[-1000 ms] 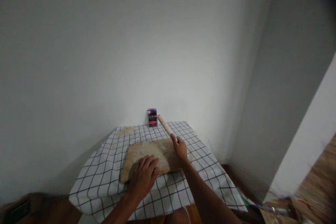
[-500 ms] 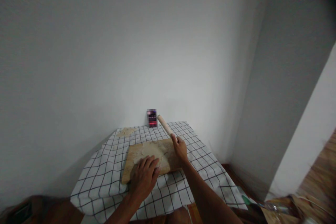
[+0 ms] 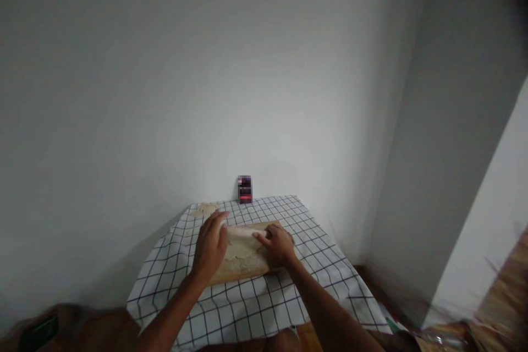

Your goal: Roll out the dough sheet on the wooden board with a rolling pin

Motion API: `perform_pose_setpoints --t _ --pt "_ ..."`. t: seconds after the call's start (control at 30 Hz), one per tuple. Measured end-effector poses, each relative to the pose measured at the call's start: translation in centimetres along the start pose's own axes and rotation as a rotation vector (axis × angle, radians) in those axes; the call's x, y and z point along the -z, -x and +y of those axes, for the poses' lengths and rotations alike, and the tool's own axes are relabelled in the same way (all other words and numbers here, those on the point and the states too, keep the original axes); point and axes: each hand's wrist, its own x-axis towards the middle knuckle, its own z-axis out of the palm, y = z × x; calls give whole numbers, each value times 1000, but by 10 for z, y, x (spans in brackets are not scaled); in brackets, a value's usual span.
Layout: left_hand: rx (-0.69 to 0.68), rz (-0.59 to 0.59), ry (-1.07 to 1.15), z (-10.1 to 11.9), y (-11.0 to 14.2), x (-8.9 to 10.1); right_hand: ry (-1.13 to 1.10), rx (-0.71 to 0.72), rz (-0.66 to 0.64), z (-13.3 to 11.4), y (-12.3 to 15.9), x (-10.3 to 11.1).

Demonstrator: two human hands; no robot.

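Note:
A wooden board lies on a small table covered with a black-and-white checked cloth. Flattened pale dough sits on the board. A wooden rolling pin lies crosswise over the dough. My left hand rests on the pin's left end with fingers stretched out. My right hand lies over the pin's right end, fingers curved on it.
A small dark box stands at the table's far edge against the white wall. Another flat piece of dough lies on the cloth at the far left corner. A wall corner and a wooden floor are to the right.
My right hand swung the rolling pin from pointing away to lying across the board. My left hand left the board's near edge and moved onto the pin's left end.

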Motion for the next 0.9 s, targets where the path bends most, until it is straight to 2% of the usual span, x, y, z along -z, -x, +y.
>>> perform_pose_setpoints --t 0.13,0.2,0.27,0.4,0.53,0.63,0.77,0.9 --pt "14 -242 -154 -14 24 -31 134 213 -85 -10 9 1" --pt "11 -357 -257 -20 39 -48 169 234 -95 -10 11 1" --pt "14 -417 -334 -26 43 -61 199 236 -103 -8 9 0" --pt "71 -424 -416 -34 21 -72 254 212 -152 -8 -9 -4" --pt "181 -500 -410 -50 -10 -83 352 83 -320 -19 -46 -9" --pt "250 -549 -397 -63 -25 -93 381 54 -396 -27 -74 -13" --pt "326 -583 -365 -75 -40 -103 393 56 -428 -27 -96 -19" --pt "394 -619 -333 -76 -48 -104 397 84 -392 -21 -98 -25"
